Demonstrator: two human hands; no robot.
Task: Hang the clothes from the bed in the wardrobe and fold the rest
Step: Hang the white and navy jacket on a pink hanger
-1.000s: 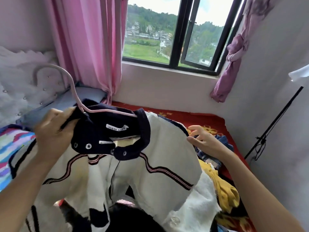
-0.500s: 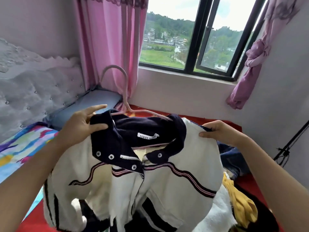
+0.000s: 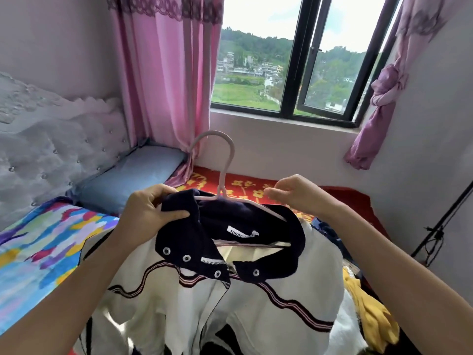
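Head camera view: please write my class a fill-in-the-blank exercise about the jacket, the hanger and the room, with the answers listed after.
1. The left hand grips the white knit jacket by its dark navy ____.
2. The pale pink plastic hanger inside the jacket has its hook pointing ____.
3. The rectangular fabric pillow is coloured ____.
4. The purple curtain is tied into a ____.

Missing words: collar; up; blue; knot.
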